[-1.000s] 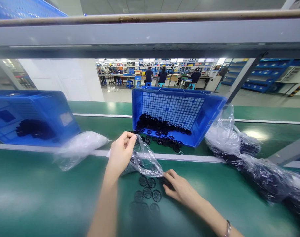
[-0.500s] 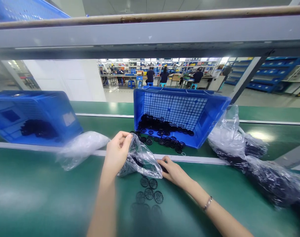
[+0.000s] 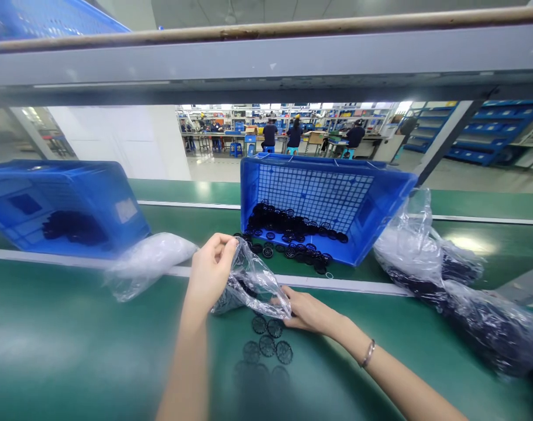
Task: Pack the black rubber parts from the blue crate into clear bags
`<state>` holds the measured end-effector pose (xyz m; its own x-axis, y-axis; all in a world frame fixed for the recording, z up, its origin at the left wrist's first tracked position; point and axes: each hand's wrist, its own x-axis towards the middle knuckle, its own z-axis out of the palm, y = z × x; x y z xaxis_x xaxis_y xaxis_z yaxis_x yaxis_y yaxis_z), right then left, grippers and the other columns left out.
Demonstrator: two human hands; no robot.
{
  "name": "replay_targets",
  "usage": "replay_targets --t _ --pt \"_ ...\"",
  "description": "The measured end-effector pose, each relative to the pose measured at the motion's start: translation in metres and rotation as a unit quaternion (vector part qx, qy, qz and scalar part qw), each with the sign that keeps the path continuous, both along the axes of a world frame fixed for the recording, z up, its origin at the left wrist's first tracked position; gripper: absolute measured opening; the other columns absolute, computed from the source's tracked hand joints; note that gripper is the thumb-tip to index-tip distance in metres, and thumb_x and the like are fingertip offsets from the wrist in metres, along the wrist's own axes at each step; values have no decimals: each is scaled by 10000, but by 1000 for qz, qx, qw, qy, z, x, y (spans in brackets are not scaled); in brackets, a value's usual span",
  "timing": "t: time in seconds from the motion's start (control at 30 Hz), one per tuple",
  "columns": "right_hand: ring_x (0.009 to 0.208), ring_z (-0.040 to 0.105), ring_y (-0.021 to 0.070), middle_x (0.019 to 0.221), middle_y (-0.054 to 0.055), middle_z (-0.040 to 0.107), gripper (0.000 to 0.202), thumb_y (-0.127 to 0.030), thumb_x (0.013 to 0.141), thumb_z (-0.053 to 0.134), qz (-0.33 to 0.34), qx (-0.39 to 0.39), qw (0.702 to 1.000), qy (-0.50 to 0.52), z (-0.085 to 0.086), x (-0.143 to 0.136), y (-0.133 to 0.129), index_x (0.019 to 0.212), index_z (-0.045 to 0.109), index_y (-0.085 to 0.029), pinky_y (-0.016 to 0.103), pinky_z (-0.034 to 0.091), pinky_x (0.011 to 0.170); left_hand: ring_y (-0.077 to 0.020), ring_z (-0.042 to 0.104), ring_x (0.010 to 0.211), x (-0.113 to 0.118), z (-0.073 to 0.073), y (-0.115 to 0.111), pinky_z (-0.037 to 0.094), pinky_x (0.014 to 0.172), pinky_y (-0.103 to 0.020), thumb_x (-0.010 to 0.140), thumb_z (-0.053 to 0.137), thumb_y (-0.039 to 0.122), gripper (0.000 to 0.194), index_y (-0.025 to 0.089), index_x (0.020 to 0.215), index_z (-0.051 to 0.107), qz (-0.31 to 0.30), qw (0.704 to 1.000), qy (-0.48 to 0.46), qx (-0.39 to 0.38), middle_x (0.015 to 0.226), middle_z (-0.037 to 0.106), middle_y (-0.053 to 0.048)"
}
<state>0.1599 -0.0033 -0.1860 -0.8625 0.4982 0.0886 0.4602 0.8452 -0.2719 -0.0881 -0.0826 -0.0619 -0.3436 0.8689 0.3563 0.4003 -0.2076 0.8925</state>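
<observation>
A clear plastic bag (image 3: 260,275) with some black parts inside lies in front of me, its mouth facing right. My left hand (image 3: 213,263) pinches the bag's upper edge between thumb and fingers. At the mouth is my right hand (image 3: 308,310), its curled fingertips behind the plastic and its thumb low by the rim; what they hold is hidden. Several black spoked discs (image 3: 267,345) lie flat on the green table just below the bag. Beyond it, a blue crate (image 3: 358,251) tipped on its side holds a heap of similar discs, some spilling out in front.
On the left stands another blue crate (image 3: 128,234) with dark parts, beside a whitish plastic bag (image 3: 154,260). Filled clear bags (image 3: 481,316) line the right side of the green table (image 3: 95,351). A grey shelf beam (image 3: 266,61) crosses above. People sit working far behind.
My right hand has moved its fingers left into the bag's mouth; the dark part seen at its fingertips is now out of sight. My left hand keeps its pinch. The view has shifted slightly.
</observation>
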Motion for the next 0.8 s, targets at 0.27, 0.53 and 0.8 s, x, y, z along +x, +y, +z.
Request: replay_targets --t 0.27,0.53,0.8 --pt "723 590 165 989 34 571 160 -187 862 538 -72 -5 997 -7 -4 28 -13 1019 535 -215 282 474 671 -102 320 544 8 2 -2 255 512 -228 941 501 435 259 214 848 598 -17 1000 19 5 574 398 62" --pt "868 611 181 1027 26 630 217 -240 876 579 -152 13 965 214 122 -12 -45 1090 543 -246 300 497 768 -104 330 537 14 3 -4 267 515 -226 949 486 422 253 216 849 591 -43 998 34 11 567 409 67" --pt "1136 574 261 1250 141 587 439 -147 846 646 69 31 984 164 124 -112 -34 1263 507 -142 420 504 960 -119 470 587 10 3 -3 367 597 -223 933 518 399 215 217 879 617 -34 999 32 23 616 555 46"
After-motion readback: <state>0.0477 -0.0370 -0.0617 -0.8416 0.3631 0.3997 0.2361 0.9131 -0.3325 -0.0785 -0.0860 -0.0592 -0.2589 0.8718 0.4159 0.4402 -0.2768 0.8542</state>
